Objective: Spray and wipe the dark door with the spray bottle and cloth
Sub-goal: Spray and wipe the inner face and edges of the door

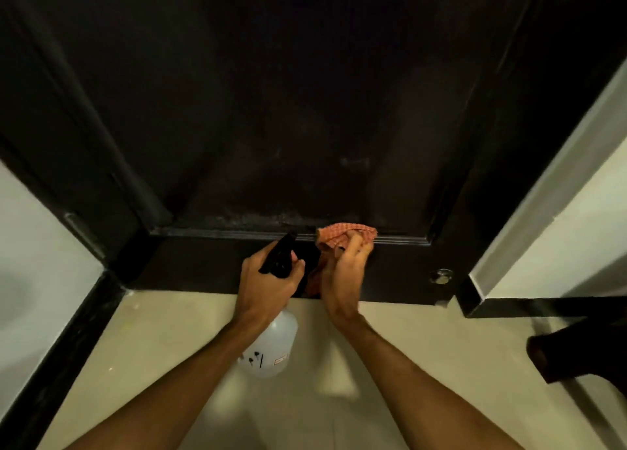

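The dark door (271, 127) fills the upper view, with a raised moulding ledge across its lower part. My left hand (268, 283) grips the black trigger head of a spray bottle (271, 344), whose white body hangs below my wrist. My right hand (342, 280) holds an orange checked cloth (342, 234) and presses it against the moulding ledge of the door. Part of the cloth hangs down between my two hands.
A round metal door stop (441, 275) sits low on the door at the right. Black skirting (61, 364) runs along the left wall. A white wall corner (543, 218) stands at the right, with a dark object (576, 354) on the beige tiled floor (190, 330).
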`<action>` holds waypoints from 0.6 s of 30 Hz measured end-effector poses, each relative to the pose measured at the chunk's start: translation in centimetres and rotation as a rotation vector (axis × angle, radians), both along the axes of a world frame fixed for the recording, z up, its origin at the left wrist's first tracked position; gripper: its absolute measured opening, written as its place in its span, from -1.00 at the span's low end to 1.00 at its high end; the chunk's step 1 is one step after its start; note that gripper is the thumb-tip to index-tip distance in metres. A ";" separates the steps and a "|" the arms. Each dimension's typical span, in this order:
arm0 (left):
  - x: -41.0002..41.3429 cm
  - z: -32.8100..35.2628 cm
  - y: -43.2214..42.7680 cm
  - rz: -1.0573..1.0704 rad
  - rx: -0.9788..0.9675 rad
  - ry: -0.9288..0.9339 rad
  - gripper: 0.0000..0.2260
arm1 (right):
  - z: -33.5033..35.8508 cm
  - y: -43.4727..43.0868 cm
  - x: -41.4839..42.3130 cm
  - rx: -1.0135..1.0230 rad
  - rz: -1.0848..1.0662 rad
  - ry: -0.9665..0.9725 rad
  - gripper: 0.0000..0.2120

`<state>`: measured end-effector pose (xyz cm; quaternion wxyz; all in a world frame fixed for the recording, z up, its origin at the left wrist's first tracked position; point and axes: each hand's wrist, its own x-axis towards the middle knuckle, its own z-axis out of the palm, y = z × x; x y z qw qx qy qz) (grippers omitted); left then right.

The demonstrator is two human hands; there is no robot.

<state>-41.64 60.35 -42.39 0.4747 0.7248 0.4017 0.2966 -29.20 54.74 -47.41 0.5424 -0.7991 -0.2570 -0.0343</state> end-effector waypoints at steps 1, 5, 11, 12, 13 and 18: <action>-0.6 0.2 0.4 0.013 -0.014 -0.004 -0.71 | 0.2 -0.6 0.7 0.057 -0.064 -0.023 -0.53; -2.4 0.0 2.6 0.095 -0.047 -0.053 -0.88 | 2.1 -0.3 2.5 0.163 -0.340 -0.052 -0.40; -5.1 -1.0 5.0 0.167 -0.024 -0.084 -0.82 | 0.4 4.4 -3.3 -0.158 0.272 -0.504 -0.19; -5.8 -1.0 5.4 0.192 -0.035 -0.108 -0.82 | 0.5 5.1 -3.5 -0.161 0.364 -0.568 -0.17; -6.4 -0.9 5.9 0.209 -0.028 -0.126 -0.82 | 0.7 5.6 -3.1 -0.158 0.385 -0.635 -0.17; -9.2 -0.7 7.5 0.259 0.017 -0.161 -0.81 | -0.8 4.8 -0.4 -0.436 0.252 -1.020 -0.24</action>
